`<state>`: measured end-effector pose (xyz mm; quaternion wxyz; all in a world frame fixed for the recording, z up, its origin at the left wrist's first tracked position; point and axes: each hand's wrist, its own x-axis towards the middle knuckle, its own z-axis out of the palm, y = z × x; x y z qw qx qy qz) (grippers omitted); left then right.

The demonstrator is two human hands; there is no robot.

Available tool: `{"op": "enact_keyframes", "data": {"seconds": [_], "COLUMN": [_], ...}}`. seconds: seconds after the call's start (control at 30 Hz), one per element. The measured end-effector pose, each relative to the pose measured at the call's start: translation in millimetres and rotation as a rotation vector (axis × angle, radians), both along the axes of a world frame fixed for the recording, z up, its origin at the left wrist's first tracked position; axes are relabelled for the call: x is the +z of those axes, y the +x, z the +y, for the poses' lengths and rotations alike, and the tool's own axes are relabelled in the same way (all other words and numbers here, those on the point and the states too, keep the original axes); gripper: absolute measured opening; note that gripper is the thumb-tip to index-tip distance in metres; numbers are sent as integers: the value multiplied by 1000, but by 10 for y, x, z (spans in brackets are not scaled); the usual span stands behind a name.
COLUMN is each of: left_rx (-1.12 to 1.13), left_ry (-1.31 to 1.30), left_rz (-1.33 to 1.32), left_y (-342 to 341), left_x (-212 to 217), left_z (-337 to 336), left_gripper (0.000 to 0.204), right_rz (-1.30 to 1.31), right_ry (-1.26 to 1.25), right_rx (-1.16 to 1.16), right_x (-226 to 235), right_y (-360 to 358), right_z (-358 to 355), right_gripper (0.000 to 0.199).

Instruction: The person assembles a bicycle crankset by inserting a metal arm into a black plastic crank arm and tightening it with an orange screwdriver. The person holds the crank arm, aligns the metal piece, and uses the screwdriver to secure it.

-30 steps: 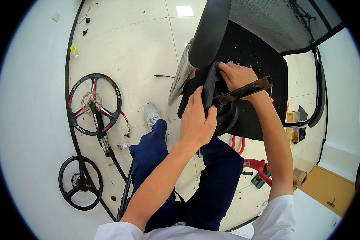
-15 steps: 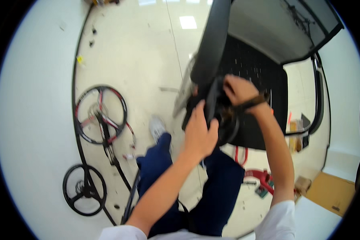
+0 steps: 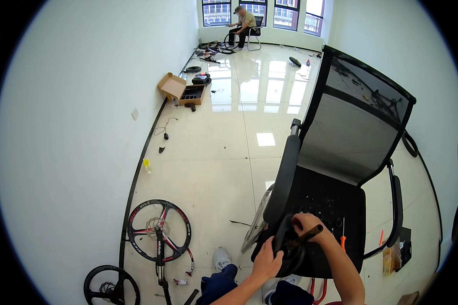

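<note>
Both hands are on a black curved piece (image 3: 284,235) with a rounded loop below it, held over the front left of a chair seat; its exact kind is hard to make out. My left hand (image 3: 267,262) grips its near left side, thumb and fingers closed round it. On its far right side, my right hand (image 3: 305,223) has its fingers bent in against it, the fingertips partly hidden. A dark band circles my right wrist. The black mesh-backed office chair (image 3: 325,188) stands before me, and a screwdriver (image 3: 343,241) with an orange handle lies on its seat among small bits.
Left on the floor are a red-and-black spoked wheel (image 3: 182,244) on a fork and a black wheel (image 3: 86,284). Farther off lies an open cardboard box (image 3: 198,101). A person (image 3: 247,23) sits by the windows. A tyre (image 3: 409,144) leans at the right wall.
My view has tilted up, so the far end of the room and the seated person now show. Both hands stay on the black piece; everything sits lower in the picture.
</note>
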<state>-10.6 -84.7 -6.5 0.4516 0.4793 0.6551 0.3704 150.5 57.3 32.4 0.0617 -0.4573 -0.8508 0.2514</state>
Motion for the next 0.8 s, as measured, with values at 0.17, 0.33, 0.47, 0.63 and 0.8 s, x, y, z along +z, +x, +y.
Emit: {"op": "enact_keyframes", "data": {"seconds": [0.17,0.33,0.47,0.63,0.8], "left_rx": [6,-6,11,16,14], "left_ry": [8,51,12,22,-8], "left_rz": [0,28,-21,-24,-12], "left_y": [-14,-20,-14,-2,-4], "left_x": [-1,-52,1,-12,1], "left_z": [27,8,-6,-16,4], "left_gripper": [64,67,63,63,63], "right_rz": [49,55,131,34,-261], "right_ry": [1,-43,-94,-86,259], "right_rx": [41,-6,-71,-60,90], "right_x": [31,53,-23,-30,-22], "right_y": [22,-2,8,14,-135], "right_z": [41,16,9,37,-117], "right_gripper": [19,18,17,19,22]}}
